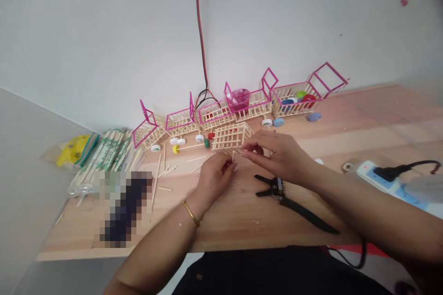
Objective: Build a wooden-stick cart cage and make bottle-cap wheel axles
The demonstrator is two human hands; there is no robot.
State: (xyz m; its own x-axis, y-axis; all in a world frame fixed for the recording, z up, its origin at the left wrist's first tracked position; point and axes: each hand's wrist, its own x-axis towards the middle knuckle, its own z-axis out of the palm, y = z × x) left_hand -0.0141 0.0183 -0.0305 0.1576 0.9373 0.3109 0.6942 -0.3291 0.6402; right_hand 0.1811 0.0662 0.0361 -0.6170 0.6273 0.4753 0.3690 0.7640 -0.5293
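Note:
A small cart-like frame of bare wooden sticks (228, 136) is tilted up in the middle of the bench. My left hand (215, 179) is closed at its lower edge, thumb and fingers pinched together by a short upright stick (233, 156). From the right, my right hand (282, 156) reaches to the frame's near corner with thumb and index finger almost meeting; whatever lies between them is too small to make out. A pale round cap (236, 167) shows partly behind my left fingertips. Dark-handled pruning shears (294, 207) lie just below my right hand.
Several pink-rimmed stick carts (182, 120) with bottle-cap wheels line the wall; one holds a pink cup (240, 100), another coloured caps (301, 100). Bagged chopsticks (104, 154), loose sticks (155, 184) and a pixelated dark object (126, 209) lie left. A power strip (384, 184) sits right.

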